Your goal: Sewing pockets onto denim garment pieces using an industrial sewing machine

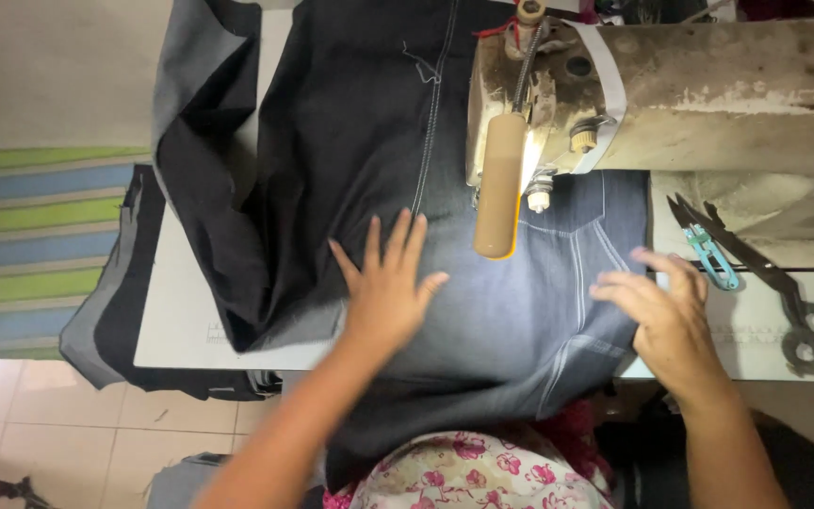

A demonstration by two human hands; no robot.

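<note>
Under the sewing machine's lamp, the left hand [386, 287] lies flat on the dark denim garment [482, 311], fingers spread wide and palm pressing down, gripping nothing. Its fingertips point away from the sewer toward the white double-stitched seam [433, 113], which runs from the far edge of the cloth straight toward the sewer and ends just beyond those fingertips. That seam marks the cloth's long axis, lying fore and aft on the worktop [181, 311].

The right hand [666, 316] hovers at or lightly rests on the garment's right edge, fingers loosely curved and apart, clamped on nothing; motion blur makes it hard to say whether it touches. It sits to the right of the needle area [539, 193], while the left hand lies to the left of it and slightly nearer.

Beyond the hands, the denim spreads leftward, folding over itself and spilling off the worktop's left side. The worn cream machine head [690, 94] looms over the right half of the cloth, with a tan lamp tube [499, 188] hanging in front. Black shears [774, 283] and small teal thread snips [711, 253] lie on the worktop just right of the right hand, untouched.
</note>
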